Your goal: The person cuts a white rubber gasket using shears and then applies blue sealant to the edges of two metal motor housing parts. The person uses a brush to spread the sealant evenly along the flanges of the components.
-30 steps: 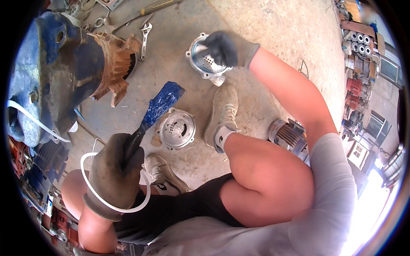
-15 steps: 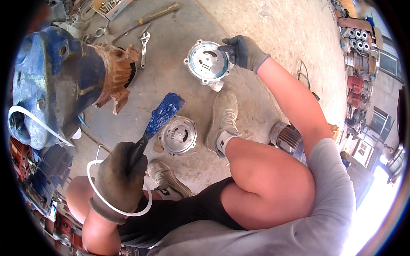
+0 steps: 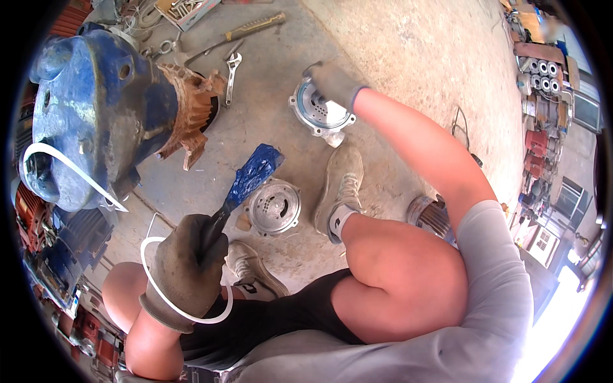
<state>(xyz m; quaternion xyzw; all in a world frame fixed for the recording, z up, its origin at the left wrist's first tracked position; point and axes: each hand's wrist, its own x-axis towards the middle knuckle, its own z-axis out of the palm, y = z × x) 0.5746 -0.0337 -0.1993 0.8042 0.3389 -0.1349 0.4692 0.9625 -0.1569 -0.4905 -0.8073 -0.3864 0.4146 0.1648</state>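
Observation:
My left hand (image 3: 187, 262), in a dark work glove, is closed round the black handle of a putty knife (image 3: 254, 173). Thick blue paste coats its blade. A white ring (image 3: 227, 311) hangs loosely about the gloved wrist. Farther off, my gloved right hand (image 3: 337, 82) bends over the upper right rim of a round metal cover (image 3: 332, 115), its fingers blurred and partly hidden. Blue paste runs along the inner edge of that cover, which has slots and small holes. Between my shoes lies a similar round metal plate (image 3: 274, 207), just beyond the blade.
On the left stands a large blue motor housing (image 3: 89, 121) with a broken-looking rusty brown end (image 3: 191, 112). An adjustable wrench (image 3: 233, 76), a hammer (image 3: 255, 27) and a box of tools (image 3: 185, 13) lie beyond it. A finned cylindrical part (image 3: 431, 214) sits beside my right knee.
My right hand has moved left along the cover's rim and now hides its upper right part. The left hand still holds the putty knife. The whole view has shifted slightly.

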